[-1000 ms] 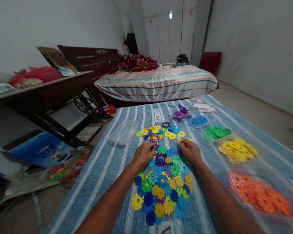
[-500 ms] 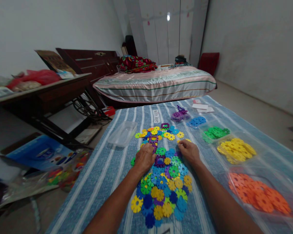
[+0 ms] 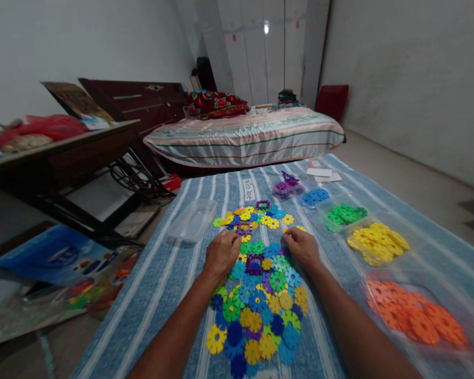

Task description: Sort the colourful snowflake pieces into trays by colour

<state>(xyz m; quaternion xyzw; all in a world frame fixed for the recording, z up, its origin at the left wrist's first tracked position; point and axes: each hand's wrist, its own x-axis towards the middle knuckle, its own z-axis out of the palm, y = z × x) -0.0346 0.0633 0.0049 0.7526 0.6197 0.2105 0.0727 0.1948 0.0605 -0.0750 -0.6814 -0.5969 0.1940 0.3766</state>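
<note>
A loose spread of mixed-colour plastic snowflake discs lies on a blue striped mat in front of me. My left hand rests curled at the left edge of the spread, its fingers bent down onto the discs. My right hand is curled at the right edge, fingertips pinched near a yellow disc. What either hand holds is hidden under the fingers. A purple square frame piece lies between the two hands.
Sorted piles sit along the right: purple, blue, green, yellow, orange. An empty clear tub stands left of the spread. Beyond are a mattress, a dark table and packaging on the floor.
My left hand has drawn back a little toward the left edge of the spread. The right hand has barely moved. The view has shifted slightly.
</note>
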